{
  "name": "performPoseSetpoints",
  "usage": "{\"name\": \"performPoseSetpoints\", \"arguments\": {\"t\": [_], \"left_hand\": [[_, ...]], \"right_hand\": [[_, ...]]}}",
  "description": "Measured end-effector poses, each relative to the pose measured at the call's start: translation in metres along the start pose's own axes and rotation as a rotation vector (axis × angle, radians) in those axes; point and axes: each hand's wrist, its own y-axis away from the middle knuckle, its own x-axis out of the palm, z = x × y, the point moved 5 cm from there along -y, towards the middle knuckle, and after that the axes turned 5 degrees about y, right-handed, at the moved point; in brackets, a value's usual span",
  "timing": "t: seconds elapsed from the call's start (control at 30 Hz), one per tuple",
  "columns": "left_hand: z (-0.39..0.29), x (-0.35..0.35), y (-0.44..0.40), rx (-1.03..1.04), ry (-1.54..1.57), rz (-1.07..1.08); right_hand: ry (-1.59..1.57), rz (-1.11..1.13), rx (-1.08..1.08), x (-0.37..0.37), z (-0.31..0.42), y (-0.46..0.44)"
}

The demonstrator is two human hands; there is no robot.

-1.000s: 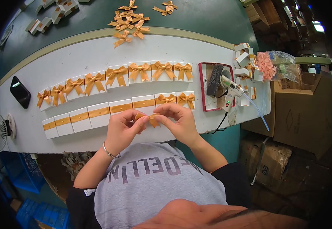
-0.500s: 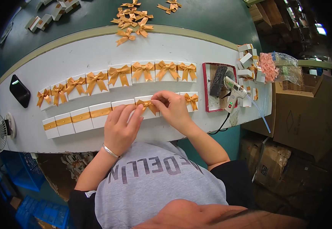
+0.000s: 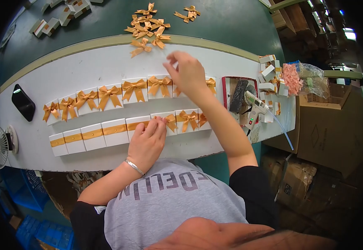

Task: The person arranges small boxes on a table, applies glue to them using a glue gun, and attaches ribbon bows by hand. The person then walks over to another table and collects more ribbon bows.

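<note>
My left fingers [image 3: 150, 128] are bunched together, their tips on a gold bow [image 3: 171, 121] on a white box in the lower row, at the middle of the frame; I cannot tell whether they pinch it. My right fingers [image 3: 172, 57] are bent and blurred above the upper row of bowed boxes [image 3: 130, 97], near the loose bows [image 3: 145, 30] at upper centre; whether they hold anything, I cannot tell. Left of my left fingers, boxes [image 3: 95, 143] wear plain gold bands. The glue gun [image 3: 257, 107] lies over the red-rimmed tray [image 3: 225, 89], right of centre on my tabletop [image 3: 106, 54]
</note>
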Motion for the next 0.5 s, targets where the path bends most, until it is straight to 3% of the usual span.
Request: {"name": "performPoseSetpoints", "arguments": {"t": [0.07,0.17,0.27,0.4,0.5], "left_hand": [[0.006,-0.005,0.001,-0.032,0.12,-0.033],[0.019,-0.013,0.003,-0.116,0.395,-0.053],[0.045,-0.027,0.008,-0.239,0.703,-0.209],[0.09,-0.025,0.008,-0.572,1.314,-0.398],[0.09,-0.008,-0.007,-0.589,1.867,-0.303]], "right_hand": [[0.142,-0.16,-0.055,0.025,-0.013,-0.039],[0.285,-0.058,-0.047,0.056,-0.03,-0.074],[0.04,-0.093,-0.093,0.036,-0.029,-0.063],[-0.797,0.374,0.242,-0.018,0.016,0.006],[-1.148,0.567,0.34,-0.029,0.033,0.063]]}}
